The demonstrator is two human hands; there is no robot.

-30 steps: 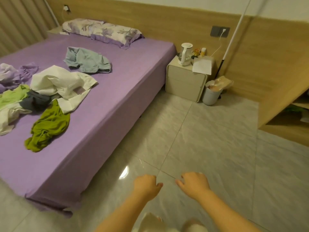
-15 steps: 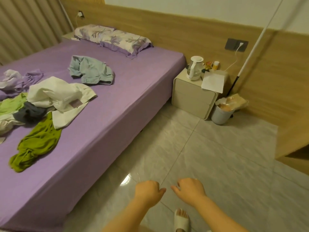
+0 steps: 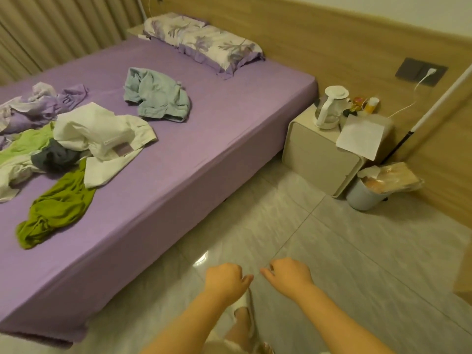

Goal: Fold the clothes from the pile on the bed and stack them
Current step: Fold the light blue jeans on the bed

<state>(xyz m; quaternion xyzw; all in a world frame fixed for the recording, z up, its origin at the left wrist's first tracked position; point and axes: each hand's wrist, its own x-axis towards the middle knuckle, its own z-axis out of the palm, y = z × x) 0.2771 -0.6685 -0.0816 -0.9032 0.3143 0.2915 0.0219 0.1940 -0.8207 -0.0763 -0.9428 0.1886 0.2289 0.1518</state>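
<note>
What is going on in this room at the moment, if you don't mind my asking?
A person stands on the tiled floor beside the bed, both hands held out in front and holding nothing: the left hand and right hand hang loosely curled. The clothes pile and a separate grey-blue garment lie unfolded on the purple sheet; no folding has started.

Both hands hang over the tiled floor (image 3: 357, 251), the left hand (image 3: 226, 279) and right hand (image 3: 290, 274) loosely curled, holding nothing, well apart from the bed (image 3: 204, 139). On its purple sheet lies a pile of clothes (image 3: 76, 139), with a pale blue garment (image 3: 158, 98) apart near the pillow (image 3: 204, 42). A nightstand (image 3: 321, 159) carries a kettle (image 3: 329, 106).
</note>
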